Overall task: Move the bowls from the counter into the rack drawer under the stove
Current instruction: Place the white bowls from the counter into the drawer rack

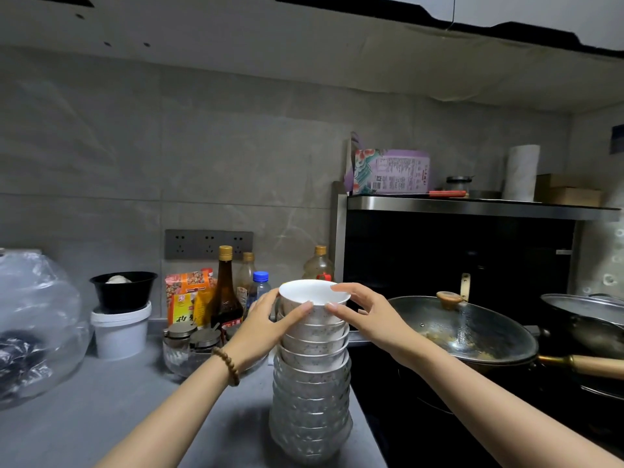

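Note:
A tall stack of several white patterned bowls [312, 383] stands on the grey counter [111, 410], right beside the black stove. The top bowl [312, 293] shows its plain white inside. My left hand [270, 324] wraps the left side of the upper bowls, thumb on the front just under the top rim. My right hand [363, 312] holds the right side, fingers curled over the top bowl's rim and thumb on its front. The rack drawer under the stove is out of view.
A wok [472, 332] with food and a lidded pot [587, 315] sit on the stove at right. Behind the stack are sauce bottles [226, 292], spice jars [189, 336], a white tub [121, 329] under a black bowl, and a plastic bag [33, 319] at left.

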A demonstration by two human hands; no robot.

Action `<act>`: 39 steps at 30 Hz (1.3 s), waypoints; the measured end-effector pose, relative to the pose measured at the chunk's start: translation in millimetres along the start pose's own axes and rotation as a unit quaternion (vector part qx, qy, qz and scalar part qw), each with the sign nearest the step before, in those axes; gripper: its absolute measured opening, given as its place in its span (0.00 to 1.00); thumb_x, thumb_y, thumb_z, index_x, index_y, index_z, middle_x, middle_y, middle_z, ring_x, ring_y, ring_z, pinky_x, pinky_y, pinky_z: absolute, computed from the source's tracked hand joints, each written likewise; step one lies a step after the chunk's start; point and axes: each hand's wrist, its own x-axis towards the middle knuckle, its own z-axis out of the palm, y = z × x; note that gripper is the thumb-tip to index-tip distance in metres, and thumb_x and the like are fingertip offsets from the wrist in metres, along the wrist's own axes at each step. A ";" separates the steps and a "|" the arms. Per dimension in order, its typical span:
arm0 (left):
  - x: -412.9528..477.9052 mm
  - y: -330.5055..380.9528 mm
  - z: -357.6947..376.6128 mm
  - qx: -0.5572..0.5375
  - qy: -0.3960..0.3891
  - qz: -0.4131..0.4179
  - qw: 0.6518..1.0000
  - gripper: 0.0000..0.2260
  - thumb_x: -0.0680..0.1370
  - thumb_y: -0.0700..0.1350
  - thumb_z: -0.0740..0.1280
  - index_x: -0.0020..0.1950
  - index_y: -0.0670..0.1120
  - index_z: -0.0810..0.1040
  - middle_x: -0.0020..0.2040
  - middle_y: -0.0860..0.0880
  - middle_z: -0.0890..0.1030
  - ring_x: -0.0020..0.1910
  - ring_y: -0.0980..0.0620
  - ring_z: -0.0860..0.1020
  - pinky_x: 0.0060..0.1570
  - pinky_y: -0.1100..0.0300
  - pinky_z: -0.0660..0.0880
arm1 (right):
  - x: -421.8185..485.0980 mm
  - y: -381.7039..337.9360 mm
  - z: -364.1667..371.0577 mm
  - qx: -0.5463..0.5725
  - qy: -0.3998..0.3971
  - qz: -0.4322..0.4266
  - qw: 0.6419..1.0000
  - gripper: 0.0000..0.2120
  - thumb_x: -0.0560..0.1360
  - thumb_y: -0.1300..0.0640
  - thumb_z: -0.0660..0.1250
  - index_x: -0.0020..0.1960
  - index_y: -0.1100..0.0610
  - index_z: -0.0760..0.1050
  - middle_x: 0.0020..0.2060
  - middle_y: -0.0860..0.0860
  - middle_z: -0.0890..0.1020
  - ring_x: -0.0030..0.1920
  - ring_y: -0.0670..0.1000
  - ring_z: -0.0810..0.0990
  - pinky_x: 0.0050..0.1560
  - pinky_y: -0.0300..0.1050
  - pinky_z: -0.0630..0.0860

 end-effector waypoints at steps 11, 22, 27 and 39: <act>-15.4 67.4 23.2 -0.102 0.026 0.099 0.990 0.37 0.66 0.67 0.68 0.70 0.57 0.60 0.63 0.52 0.71 0.61 0.57 0.72 0.57 0.61 0.75 | -22.2 -41.6 -35.3 0.122 0.076 -0.074 0.987 0.15 0.68 0.45 0.70 0.41 0.58 0.78 0.36 0.45 0.84 0.42 0.41 0.82 0.46 0.36 0.75; -58.3 118.0 153.4 -0.296 -0.136 0.040 0.945 0.30 0.68 0.58 0.67 0.67 0.50 0.67 0.60 0.47 0.77 0.55 0.50 0.80 0.42 0.60 0.80 | -142.8 -29.6 -145.3 0.028 0.051 0.035 0.998 0.25 0.70 0.40 0.63 0.50 0.60 0.83 0.50 0.52 0.86 0.55 0.47 0.82 0.63 0.42 0.71; -89.7 121.3 233.8 -0.268 -0.258 -0.031 0.927 0.21 0.69 0.63 0.63 0.57 0.53 0.75 0.51 0.50 0.83 0.50 0.48 0.82 0.50 0.54 0.80 | -213.0 3.2 -195.3 -0.007 0.048 0.111 0.993 0.25 0.69 0.42 0.63 0.49 0.62 0.83 0.49 0.53 0.86 0.50 0.44 0.82 0.57 0.35 0.74; -157.8 20.9 415.7 -0.249 -0.454 -0.230 0.824 0.38 0.63 0.69 0.69 0.63 0.44 0.74 0.56 0.35 0.80 0.56 0.34 0.78 0.56 0.46 0.76 | -347.8 149.4 -239.1 0.051 -0.011 0.356 0.933 0.19 0.70 0.47 0.67 0.51 0.61 0.83 0.48 0.55 0.86 0.48 0.49 0.84 0.49 0.38 0.78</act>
